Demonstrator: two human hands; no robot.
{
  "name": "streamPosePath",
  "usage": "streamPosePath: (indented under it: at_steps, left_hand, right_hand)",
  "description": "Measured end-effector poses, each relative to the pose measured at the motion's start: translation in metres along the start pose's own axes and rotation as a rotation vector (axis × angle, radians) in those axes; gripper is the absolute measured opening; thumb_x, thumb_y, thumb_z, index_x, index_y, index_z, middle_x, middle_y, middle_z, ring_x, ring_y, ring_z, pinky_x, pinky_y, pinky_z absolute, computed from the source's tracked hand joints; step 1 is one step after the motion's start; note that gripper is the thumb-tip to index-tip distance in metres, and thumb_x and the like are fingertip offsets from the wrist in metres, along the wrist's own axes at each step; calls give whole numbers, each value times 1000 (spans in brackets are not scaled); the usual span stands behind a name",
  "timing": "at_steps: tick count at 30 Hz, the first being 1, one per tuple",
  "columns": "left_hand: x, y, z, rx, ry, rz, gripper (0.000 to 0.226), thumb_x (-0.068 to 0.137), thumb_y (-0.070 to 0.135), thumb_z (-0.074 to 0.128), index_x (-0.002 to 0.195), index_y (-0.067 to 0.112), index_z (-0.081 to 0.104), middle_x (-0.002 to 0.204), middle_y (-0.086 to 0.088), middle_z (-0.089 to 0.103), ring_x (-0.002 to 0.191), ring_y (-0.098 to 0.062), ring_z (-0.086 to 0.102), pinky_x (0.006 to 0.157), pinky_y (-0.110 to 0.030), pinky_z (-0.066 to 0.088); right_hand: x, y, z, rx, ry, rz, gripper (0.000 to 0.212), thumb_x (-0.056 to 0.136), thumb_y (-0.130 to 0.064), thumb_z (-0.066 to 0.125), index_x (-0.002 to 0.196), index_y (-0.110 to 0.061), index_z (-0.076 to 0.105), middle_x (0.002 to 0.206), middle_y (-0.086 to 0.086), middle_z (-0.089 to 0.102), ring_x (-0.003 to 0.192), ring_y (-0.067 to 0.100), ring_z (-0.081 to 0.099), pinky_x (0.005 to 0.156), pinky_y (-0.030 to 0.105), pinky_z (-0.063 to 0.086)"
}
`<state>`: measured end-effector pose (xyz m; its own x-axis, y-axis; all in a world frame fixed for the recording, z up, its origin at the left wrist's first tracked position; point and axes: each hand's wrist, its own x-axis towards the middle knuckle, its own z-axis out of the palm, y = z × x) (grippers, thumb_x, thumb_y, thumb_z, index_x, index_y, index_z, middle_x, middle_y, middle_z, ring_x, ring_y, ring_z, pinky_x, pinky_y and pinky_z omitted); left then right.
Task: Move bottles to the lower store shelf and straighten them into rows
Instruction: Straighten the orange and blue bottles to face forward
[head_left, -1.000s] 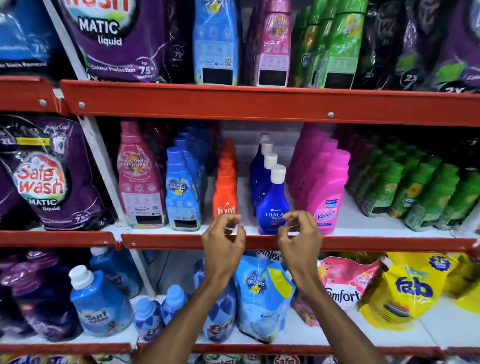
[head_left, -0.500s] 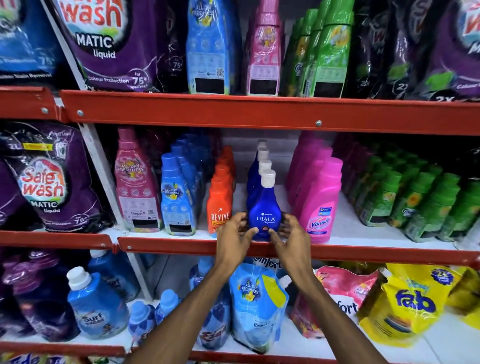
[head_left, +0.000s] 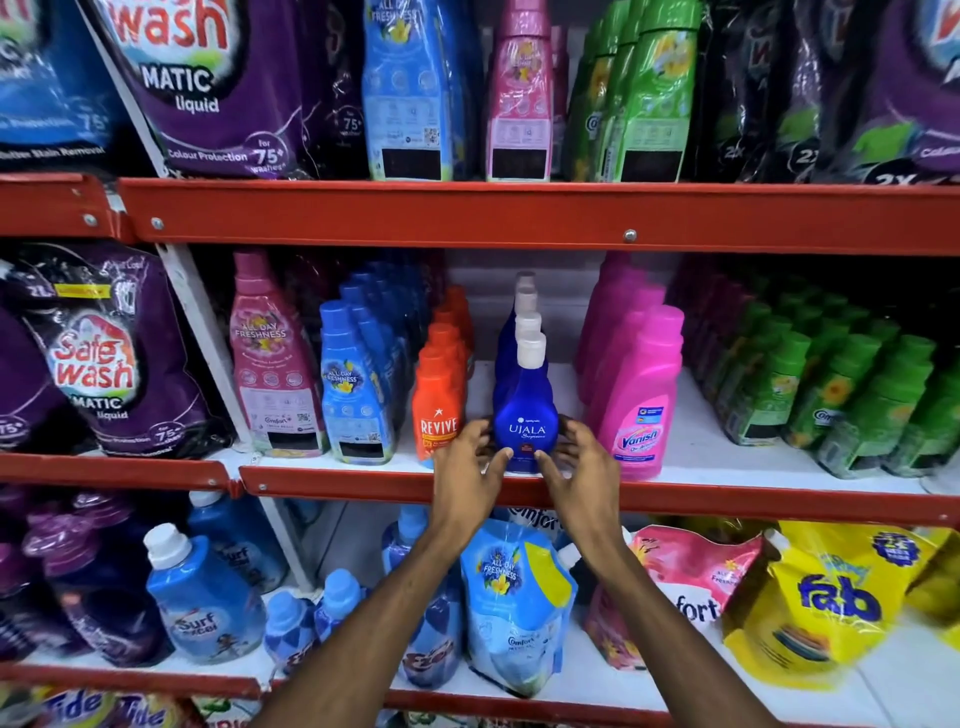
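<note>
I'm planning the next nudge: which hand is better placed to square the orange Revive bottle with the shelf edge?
Probably left. The left hand sits directly beside the Revive bottle; the right hand is beyond the Ujala bottle.

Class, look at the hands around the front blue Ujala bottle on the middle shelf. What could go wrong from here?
1. The Ujala bottle stands at the shelf lip; a nudge from the left hand or right hand might tip it off.
2. The Revive bottle and Vanish bottle stand close on either side; knuckles could knock them.
3. Pushed back, it may topple the white-capped row behind.
</note>
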<state>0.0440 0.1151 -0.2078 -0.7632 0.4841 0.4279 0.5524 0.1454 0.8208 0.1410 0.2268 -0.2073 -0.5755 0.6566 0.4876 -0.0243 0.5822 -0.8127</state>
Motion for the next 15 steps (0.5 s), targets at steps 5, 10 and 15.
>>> streamPosePath:
  at_steps: [5, 10, 15]
  left_hand:
    - [-19, 9, 3, 86, 286, 78, 24, 84, 8, 74, 106, 16, 66, 101, 3, 66, 85, -3, 59, 79, -2, 40]
    - [-28, 35, 42, 45, 198, 172, 17, 81, 7, 75, 90, 17, 66, 86, 3, 66, 73, -8, 59, 71, -16, 47]
    - [-17, 50, 80, -38, -19, 54, 38, 80, 21, 84, 114, 16, 68, 99, 6, 74, 84, -8, 68, 82, -21, 56]
  right_hand:
    - [-20, 8, -27, -91, 177, -60, 33, 79, 0, 73, 107, -17, 72, 99, -4, 70, 82, 12, 69, 81, 17, 53]
    - [-15, 24, -71, -140, 430, -21, 25, 74, 8, 69, 91, -10, 65, 90, 6, 64, 78, 19, 61, 73, 2, 37]
    - [5, 40, -93, -204, 231, 106, 52, 79, -1, 70, 129, -4, 54, 126, 16, 64, 110, 29, 65, 87, 19, 40]
